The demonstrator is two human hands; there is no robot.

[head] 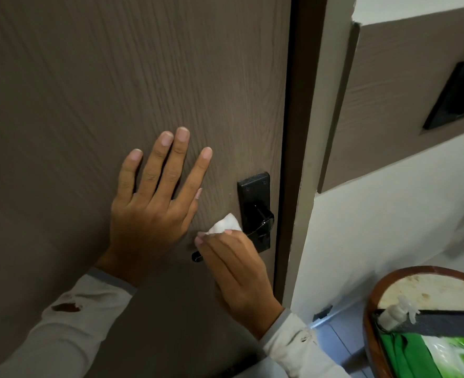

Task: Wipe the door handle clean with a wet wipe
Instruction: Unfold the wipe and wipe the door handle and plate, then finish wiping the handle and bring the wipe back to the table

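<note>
The wiping is under way, not finished, as far as this view lets one judge. The right hand (237, 271) is curled over the long black metal lever door handle (255, 227), its grip pinched on a crumpled white wet wipe (225, 225) that pokes out above the fingertips and lies against the lever's upper side, just beside the black rectangular backplate (254, 192). The handle sits low on the right edge of the grey-brown wood-grain door (116, 77), close to the dark door frame (296, 132); only the lever's free tip shows at the left of the hand and its pivot end at the right, with the middle hidden under the fingers.

The left hand (154, 208) lies flat on the door panel to the left of the handle, its grip spread wide and holding nothing, seemingly bracing the door.

How clean the lever already is cannot be told; the black finish shows no clear smears or wet streaks here. Likely left to do: the free tip, the underside, the pivot and perhaps the backplate. At the lower right, a green wet-wipe packet (440, 356) rests on a round wood-rimmed desk (369, 296), well apart from the handle.
</note>
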